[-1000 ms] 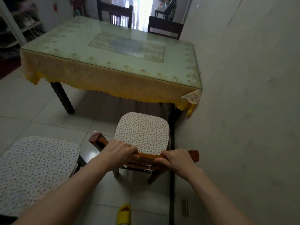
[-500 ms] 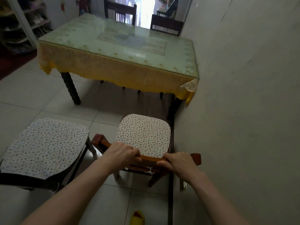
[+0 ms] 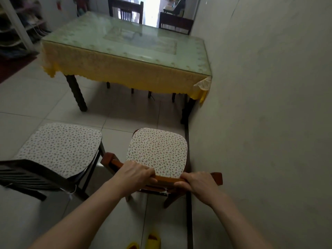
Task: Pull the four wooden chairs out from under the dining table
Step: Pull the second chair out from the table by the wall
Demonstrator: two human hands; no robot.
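A reddish wooden chair (image 3: 158, 151) with a speckled white cushion stands clear of the dining table (image 3: 125, 69), next to the right wall. My left hand (image 3: 133, 174) and my right hand (image 3: 199, 183) both grip its top back rail. A darker chair (image 3: 59, 151) with the same cushion stands to its left, also away from the table. Two more dark chairs, the far left chair (image 3: 125, 9) and the far right chair (image 3: 175, 22), stand at the table's far side, their seats hidden behind the table.
The table has a yellow cloth under a glass top and dark legs (image 3: 76, 94). A grey wall (image 3: 269, 105) runs close along the right. Shelves (image 3: 16, 29) stand at the far left. Yellow slippers (image 3: 152, 242) are on the tiled floor below.
The chair in my hands has come back from the table edge, and a wide strip of floor lies between them. The left chair has come further into view.
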